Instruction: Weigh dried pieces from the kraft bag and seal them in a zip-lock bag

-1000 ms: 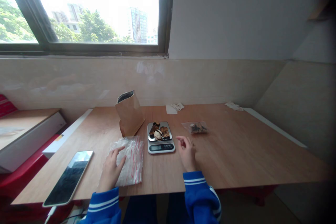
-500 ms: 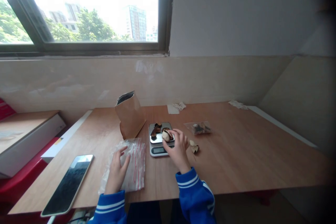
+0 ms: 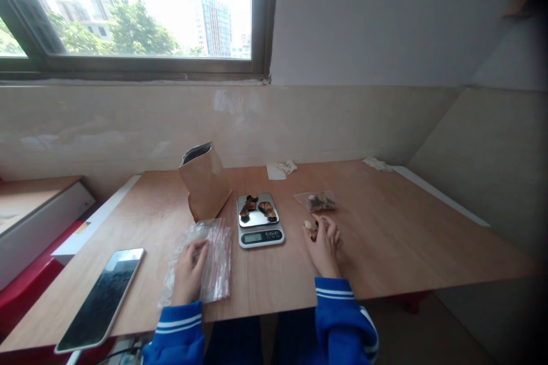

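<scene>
My right hand (image 3: pixel 324 244) is on the table right of the kitchen scale, its fingers closed around a pale, dried, curled piece (image 3: pixel 310 230) that looks like dried mushroom. How many pieces are in its grasp is partly hidden by the fingers. On the scale (image 3: pixel 261 238) lie a few dark brown curled pieces (image 3: pixel 268 211) of similar look. My left hand (image 3: pixel 190 268) rests over a stack of clear zip bags (image 3: pixel 220 268), its thumb and fingers slightly bent and apart, holding nothing.
An upright brown paper bag (image 3: pixel 206 182) stands behind the zip bags. A small clear bag of dark bits (image 3: pixel 321 201) lies beyond my right hand. At left is a phone (image 3: pixel 103 299) with a cable. White paper scraps (image 3: pixel 282 169) lie by the wall.
My right hand has moved from over the scale to the right, carrying the pale piece down to where another lay on the table. My left hand has lowered slightly onto the bags.
</scene>
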A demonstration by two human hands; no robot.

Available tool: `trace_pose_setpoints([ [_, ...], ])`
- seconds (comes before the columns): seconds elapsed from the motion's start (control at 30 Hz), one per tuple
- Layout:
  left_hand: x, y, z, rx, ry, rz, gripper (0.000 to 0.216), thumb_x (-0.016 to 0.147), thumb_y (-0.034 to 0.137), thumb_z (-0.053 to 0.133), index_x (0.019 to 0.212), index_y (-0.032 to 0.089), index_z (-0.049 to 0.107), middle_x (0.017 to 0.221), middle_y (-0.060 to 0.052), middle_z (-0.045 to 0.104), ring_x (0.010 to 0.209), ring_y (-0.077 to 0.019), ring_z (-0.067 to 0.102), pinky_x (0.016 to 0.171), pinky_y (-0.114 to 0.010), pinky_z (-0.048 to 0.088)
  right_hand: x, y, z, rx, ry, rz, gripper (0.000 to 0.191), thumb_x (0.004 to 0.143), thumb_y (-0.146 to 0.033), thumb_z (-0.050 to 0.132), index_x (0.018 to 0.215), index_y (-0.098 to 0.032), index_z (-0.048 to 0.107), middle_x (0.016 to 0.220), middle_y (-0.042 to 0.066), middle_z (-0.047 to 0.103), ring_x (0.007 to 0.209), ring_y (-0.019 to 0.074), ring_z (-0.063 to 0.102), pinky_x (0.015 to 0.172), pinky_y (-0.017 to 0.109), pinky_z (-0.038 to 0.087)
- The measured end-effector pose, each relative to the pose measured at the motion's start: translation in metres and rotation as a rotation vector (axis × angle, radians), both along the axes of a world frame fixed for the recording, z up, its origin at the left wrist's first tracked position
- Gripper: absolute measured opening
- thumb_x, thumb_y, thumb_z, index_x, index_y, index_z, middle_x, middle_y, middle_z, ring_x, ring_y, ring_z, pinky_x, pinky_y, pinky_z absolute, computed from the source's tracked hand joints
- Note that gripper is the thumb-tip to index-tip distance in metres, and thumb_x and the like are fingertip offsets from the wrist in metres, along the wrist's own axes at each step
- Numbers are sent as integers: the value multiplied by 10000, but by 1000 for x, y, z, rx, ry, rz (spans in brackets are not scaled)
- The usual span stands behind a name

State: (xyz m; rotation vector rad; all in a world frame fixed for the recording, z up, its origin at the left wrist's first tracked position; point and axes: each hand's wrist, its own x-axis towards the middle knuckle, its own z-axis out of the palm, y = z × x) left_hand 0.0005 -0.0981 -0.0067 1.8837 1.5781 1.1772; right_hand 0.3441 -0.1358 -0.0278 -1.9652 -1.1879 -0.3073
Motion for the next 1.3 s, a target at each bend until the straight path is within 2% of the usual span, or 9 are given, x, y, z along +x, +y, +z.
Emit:
trace_pose_setpoints([
  [0.13,0,-1,1,0,-29,-7,358,826,470,490,951,176,651,985,-98,661,962,-254,607,849,-415,477,-8,4,-6,-65,-19,203,231,807,-249,484,980,-185,624,1091,131,510,1023,295,459,873,450,380],
  [0.23,0,-1,-1,6,-54,-13,349,821,465,500,946,177,654,991,-97,670,966,-253,614,848,-406,482,-7,6,-10,-54,-23,253,339,772,-112,411,1030,-195,614,1101,115,534,1022,270,487,902,447,377],
  [0.33,-1,-1,-2,4,-63,-14,348,821,463,504,948,177,656,995,-96,676,969,-253,619,851,-405,485,-1,4,-11,-39,-10,266,442,733,-65,387,1096,-204,599,1123,101,556,1047,260,510,929,453,374],
  [0.53,-1,0,-2,6,-75,-20,352,823,467,502,950,177,656,996,-95,677,966,-253,624,840,-401,493,-5,3,-1,53,199,338,365,759,-134,434,1067,-195,620,1057,98,603,989,242,569,870,400,451],
  [0.67,-1,-1,-2,5,-77,-27,344,824,463,508,953,178,651,997,-94,675,966,-252,625,846,-406,493,-30,7,21,114,307,447,280,800,-176,446,1010,-198,631,1002,84,636,916,217,594,803,356,488],
  [0.87,-2,-2,-2,-23,-98,-23,358,828,462,500,967,168,649,1007,-102,681,960,-252,635,854,-412,494,-55,4,59,135,295,540,237,846,-213,452,993,-196,636,991,84,658,935,220,599,840,365,488],
  [0.97,-3,-1,-3,-21,-100,-25,353,825,461,507,960,168,653,1003,-103,684,954,-252,639,855,-411,496,-62,1,69,184,441,579,236,862,-267,490,1049,-199,618,1039,80,661,886,194,630,812,339,515],
  [1.13,-4,1,-6,-18,-112,-37,355,825,462,504,964,168,646,1001,-106,681,963,-259,632,872,-431,486,-83,12,67,242,668,683,251,860,-328,542,1059,-192,609,1042,76,676,935,187,643,822,315,527],
  [1.3,-4,1,-9,-31,-117,-40,367,830,459,491,977,156,639,1007,-113,677,963,-259,632,877,-429,480,-96,40,51,268,603,635,207,870,-325,522,982,-189,630,984,76,672,892,199,632,809,337,513],
])
